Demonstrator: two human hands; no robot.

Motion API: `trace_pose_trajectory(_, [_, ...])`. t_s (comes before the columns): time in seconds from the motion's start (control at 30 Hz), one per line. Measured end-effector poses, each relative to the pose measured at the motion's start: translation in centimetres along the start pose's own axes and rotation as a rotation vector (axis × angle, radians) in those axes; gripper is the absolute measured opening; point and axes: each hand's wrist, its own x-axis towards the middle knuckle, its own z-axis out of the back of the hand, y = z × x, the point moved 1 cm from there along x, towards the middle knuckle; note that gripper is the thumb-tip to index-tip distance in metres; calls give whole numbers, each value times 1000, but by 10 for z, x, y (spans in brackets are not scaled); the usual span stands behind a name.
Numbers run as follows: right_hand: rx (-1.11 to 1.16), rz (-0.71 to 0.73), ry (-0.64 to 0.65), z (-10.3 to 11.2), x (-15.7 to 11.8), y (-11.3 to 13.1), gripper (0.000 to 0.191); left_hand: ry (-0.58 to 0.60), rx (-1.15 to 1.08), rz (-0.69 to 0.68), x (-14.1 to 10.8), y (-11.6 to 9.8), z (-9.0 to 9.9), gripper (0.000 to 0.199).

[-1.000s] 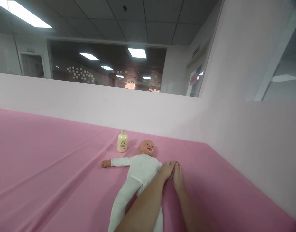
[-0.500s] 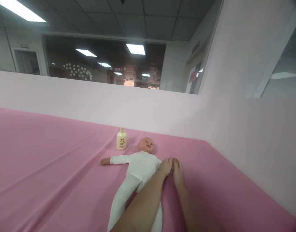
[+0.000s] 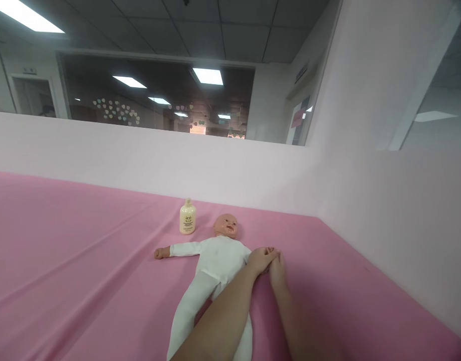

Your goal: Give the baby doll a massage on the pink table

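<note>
A baby doll (image 3: 219, 258) in a white onesie lies on its back on the pink sheet (image 3: 83, 260), head toward the far wall, one arm stretched out to the left. My left hand (image 3: 261, 259) reaches across the doll's body and closes over its other arm. My right hand (image 3: 277, 268) lies on the sheet just beside it, its fingertips meeting the left hand over that same arm. The doll's arm and hand there are hidden under my fingers. A cream lotion bottle (image 3: 187, 218) stands upright just left of the doll's head.
A low pale partition (image 3: 140, 160) runs along the far side of the pink surface, and a taller one (image 3: 384, 225) closes off the right, meeting it in a corner behind the doll. Above it, a dark window shows ceiling lights.
My hands stay on the doll's arm, the fingers shifting only slightly. The view has drifted a little to the right and down.
</note>
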Motion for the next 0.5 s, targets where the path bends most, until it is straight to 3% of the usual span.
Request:
trace_pose_trajectory(0.27, [13,-27,18,-2,1,0,46,-16,-137,37,6,7,-4,66])
trace_pose_trajectory(0.5, [55,-38,145,-7,-7,6,49,-76,-411,76,20,17,-9,61])
